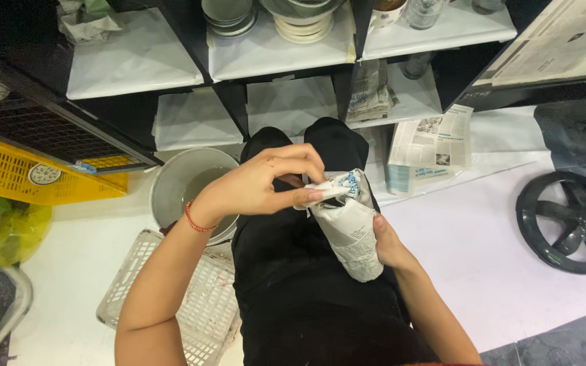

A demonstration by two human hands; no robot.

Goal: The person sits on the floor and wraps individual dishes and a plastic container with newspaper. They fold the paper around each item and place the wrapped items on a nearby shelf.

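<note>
1. My left hand pinches the crumpled top edge of a tall, rounded bundle wrapped in grey printed newspaper, thumb and fingertips closed tight on the paper.
2. My right hand cups the bundle from behind and below, fingers clasped around its lower half; most of that hand is hidden by the wrapping.
3. The bundle rests tilted on my lap, over my black trousers, with its folded end pointing up and away from me.
4. A thin red string bracelet sits on my left wrist.
5. Just left of my knees lies a round grey metal basin, and nearer me a white plastic lattice crate.
6. A loose stack of newspaper sheets lies ahead on the right; a black fan-like wheel sits well apart, far right.
</note>
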